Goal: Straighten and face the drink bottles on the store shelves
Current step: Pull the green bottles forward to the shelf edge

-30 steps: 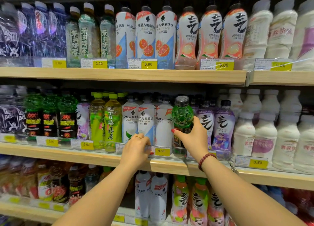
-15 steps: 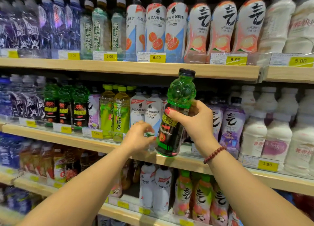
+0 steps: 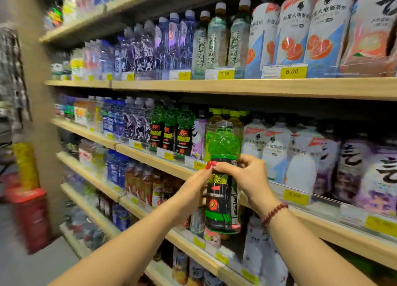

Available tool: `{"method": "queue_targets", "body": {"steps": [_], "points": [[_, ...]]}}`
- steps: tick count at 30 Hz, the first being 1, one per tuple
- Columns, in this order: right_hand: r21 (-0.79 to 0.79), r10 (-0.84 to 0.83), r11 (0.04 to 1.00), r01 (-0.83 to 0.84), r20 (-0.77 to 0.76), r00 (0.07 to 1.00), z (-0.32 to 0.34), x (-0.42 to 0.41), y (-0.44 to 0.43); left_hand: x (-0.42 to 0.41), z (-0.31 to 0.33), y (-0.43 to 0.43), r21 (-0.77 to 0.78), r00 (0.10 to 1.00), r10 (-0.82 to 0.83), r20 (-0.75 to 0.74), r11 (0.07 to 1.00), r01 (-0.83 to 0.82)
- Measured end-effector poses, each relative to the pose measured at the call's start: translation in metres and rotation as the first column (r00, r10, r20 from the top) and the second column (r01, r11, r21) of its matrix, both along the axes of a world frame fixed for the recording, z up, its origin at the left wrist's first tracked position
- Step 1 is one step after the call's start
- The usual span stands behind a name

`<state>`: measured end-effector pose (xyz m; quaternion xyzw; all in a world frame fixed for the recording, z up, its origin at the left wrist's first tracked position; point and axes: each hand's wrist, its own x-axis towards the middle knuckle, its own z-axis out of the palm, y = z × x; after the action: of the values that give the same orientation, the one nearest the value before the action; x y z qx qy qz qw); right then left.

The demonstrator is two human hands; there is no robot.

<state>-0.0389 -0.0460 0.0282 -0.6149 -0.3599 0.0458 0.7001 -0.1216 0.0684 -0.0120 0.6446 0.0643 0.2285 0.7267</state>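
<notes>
A green bottle (image 3: 223,178) with a black label and dark cap is upright in the air in front of the middle shelf (image 3: 150,159). My right hand (image 3: 247,178) grips it around the waist from the right. My left hand (image 3: 193,189) holds its left side at the label. Three matching green bottles (image 3: 169,131) stand in a row on that shelf, further left. Yellow-green tea bottles (image 3: 214,122) stand right behind the held bottle, partly hidden by it.
White and purple drink bottles (image 3: 300,157) fill the shelf to the right. The upper shelf (image 3: 236,86) carries water, tea and grapefruit drinks behind yellow price tags. Lower shelves hold more bottles. A red bin (image 3: 30,217) stands on the floor at the left, beside a beige pillar.
My right hand pulled the green bottle off the shelf and carried it left. My left hand left the shelf edge and took hold of the bottle. The view swung left.
</notes>
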Motion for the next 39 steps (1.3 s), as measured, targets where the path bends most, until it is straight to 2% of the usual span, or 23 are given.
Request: {"method": "queue_targets", "body": {"steps": [5,12,17,19,21,22,23,24,26,28,31,33,36,39], "points": [[-0.015,0.06,0.998,-0.061,-0.01,0.998,0.006,-0.021,0.046,-0.035,-0.005,0.041,0.085,0.994,-0.106,0.022,0.991,0.104],[-0.061,0.074,0.995,-0.078,-0.065,0.995,0.012,-0.043,0.113,-0.047,0.0,0.11,0.122,0.999,0.019,0.051,0.992,-0.025],[-0.174,0.119,0.977,-0.121,-0.024,0.993,0.015,-0.042,0.148,-0.04,0.002,0.159,0.106,0.994,0.0,0.11,0.994,-0.012],[-0.185,0.085,0.98,-0.077,0.037,0.996,0.013,-0.034,0.152,-0.037,0.007,0.169,0.11,0.99,0.006,0.144,0.994,-0.023],[-0.18,-0.052,0.981,0.08,0.153,0.987,0.008,-0.019,0.151,-0.032,0.012,0.178,0.109,0.984,0.039,0.174,0.992,-0.059],[-0.223,-0.141,0.954,0.198,0.248,0.958,0.005,-0.008,0.15,-0.028,0.015,0.183,0.113,0.979,0.065,0.193,0.99,-0.088],[-0.315,-0.211,0.885,0.342,0.384,0.899,0.001,0.004,0.148,-0.022,0.017,0.189,0.117,0.972,0.093,0.215,0.986,-0.12],[-0.418,-0.226,0.77,0.482,0.529,0.818,-0.005,0.014,0.145,-0.017,0.019,0.194,0.116,0.963,0.127,0.239,0.981,-0.158],[-0.515,-0.147,0.533,0.671,0.725,0.673,-0.017,0.031,0.137,-0.007,0.023,0.203,0.095,0.939,0.203,0.278,0.967,-0.237],[-0.498,-0.093,0.421,0.759,0.808,0.582,-0.031,0.041,0.134,0.003,0.024,0.211,0.089,0.912,0.282,0.298,0.943,-0.321],[-0.376,-0.145,0.452,0.809,0.864,0.483,-0.047,0.053,0.138,0.021,0.026,0.221,0.077,0.879,0.361,0.311,0.912,-0.402],[-0.288,-0.237,0.508,0.812,0.859,0.453,-0.053,0.056,0.145,0.034,0.029,0.228,0.081,0.867,0.397,0.301,0.895,-0.438],[-0.198,-0.311,0.514,0.834,0.863,0.397,-0.058,0.06,0.151,0.047,0.031,0.233,0.092,0.833,0.444,0.331,0.863,-0.497],[-0.054,-0.343,0.541,0.839,0.897,0.279,-0.065,0.066,0.153,0.058,0.028,0.236,0.105,0.795,0.487,0.362,0.826,-0.554]]}}
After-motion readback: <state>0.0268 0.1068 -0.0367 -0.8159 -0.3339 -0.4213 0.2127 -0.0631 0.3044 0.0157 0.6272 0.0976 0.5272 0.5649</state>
